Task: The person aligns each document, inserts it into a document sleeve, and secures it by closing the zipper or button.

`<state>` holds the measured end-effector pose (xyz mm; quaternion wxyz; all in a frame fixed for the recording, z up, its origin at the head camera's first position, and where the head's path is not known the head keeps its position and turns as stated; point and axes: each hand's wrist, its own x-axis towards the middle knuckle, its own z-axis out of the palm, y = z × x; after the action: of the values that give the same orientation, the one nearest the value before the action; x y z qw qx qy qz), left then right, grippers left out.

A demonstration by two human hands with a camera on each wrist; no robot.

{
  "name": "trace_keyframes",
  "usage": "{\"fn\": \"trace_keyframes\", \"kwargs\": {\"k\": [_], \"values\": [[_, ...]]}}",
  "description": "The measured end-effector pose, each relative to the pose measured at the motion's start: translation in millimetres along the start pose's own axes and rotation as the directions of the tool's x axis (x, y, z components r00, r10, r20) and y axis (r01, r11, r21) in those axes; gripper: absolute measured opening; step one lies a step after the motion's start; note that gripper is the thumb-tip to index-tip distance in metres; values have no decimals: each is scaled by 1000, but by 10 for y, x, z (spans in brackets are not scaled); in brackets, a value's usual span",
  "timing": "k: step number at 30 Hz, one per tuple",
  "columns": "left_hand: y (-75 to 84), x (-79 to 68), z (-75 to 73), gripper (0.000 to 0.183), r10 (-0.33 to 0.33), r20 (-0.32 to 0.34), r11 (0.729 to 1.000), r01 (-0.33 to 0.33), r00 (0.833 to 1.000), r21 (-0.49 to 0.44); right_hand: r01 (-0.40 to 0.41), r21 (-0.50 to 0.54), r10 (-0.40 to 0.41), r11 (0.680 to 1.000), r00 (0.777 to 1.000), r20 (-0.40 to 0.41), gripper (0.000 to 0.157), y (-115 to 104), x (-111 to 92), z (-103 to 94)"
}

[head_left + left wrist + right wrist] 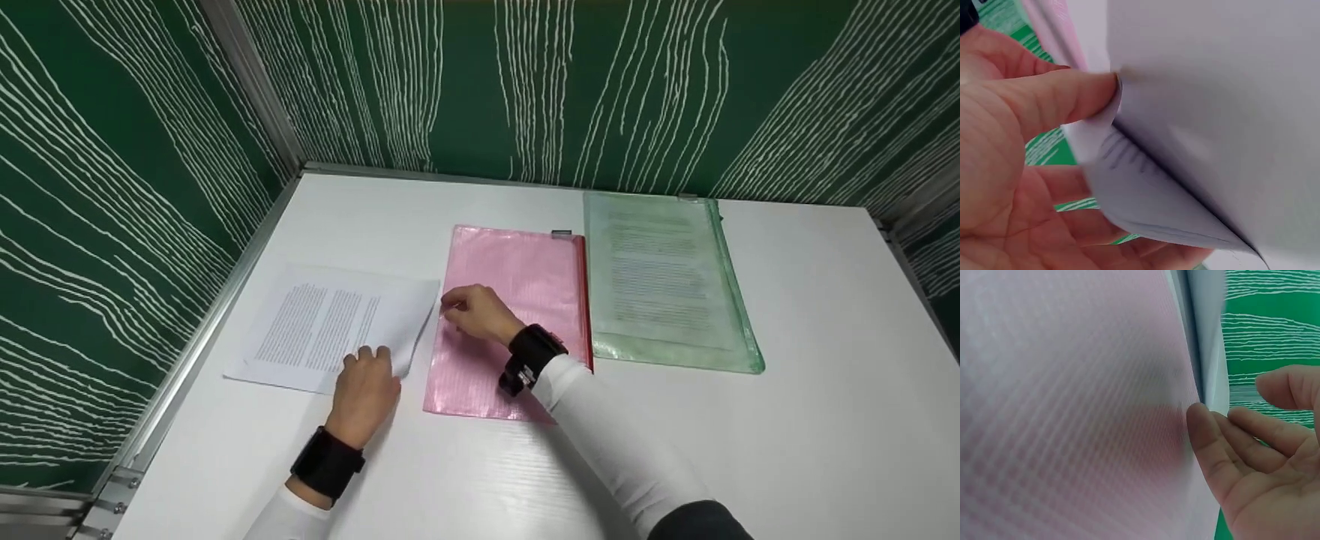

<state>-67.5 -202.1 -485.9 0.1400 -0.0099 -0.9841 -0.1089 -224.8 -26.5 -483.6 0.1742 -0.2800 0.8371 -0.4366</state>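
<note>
my left hand (pixel 364 397), likely for lifting, pinches printed paper (pixel 307 322) left of the pink zip folder (pixel 517 262); my spread right hand (pixel 484 315) touches that folder.

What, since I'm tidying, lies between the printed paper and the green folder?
The pink folder, the right hand over it, and a sliver of white table beside the paper, in the head view.

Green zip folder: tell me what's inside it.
Inside the green zip folder, a printed page shows faintly, with lines of text. Anything beneath that page is covered, so whether more sheets lie there can't be told.
</note>
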Motion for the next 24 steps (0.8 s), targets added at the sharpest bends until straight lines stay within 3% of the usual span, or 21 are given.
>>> {"fn": "trace_keyframes", "kwargs": {"k": [4,9,11,14,18,21,24], "values": [[-69,62,25,13,7,-95,1000,-9,995,-14,-41,50,41,998,999,-9,32,5,23,17],[-121,96,-36,22,-23,-64,994,16,998,-107,-126,151,130,980,991,-12,30,-34,28,28],[-113,93,-68,24,-34,-59,990,25,998,-142,-164,248,168,955,986,4,31,-29,37,32],[-61,78,-126,23,-39,-73,985,26,997,-168,-224,433,221,873,974,58,34,-6,48,13],[63,37,-238,19,-8,-116,983,-14,993,-183,-296,653,269,697,952,144,45,54,50,-76],[172,-8,-346,21,56,-147,981,-81,988,-177,-335,741,275,582,939,208,56,116,25,-185],[281,-54,-445,25,155,-175,968,-185,972,-171,-356,791,280,498,929,242,61,197,-32,-315]]}}
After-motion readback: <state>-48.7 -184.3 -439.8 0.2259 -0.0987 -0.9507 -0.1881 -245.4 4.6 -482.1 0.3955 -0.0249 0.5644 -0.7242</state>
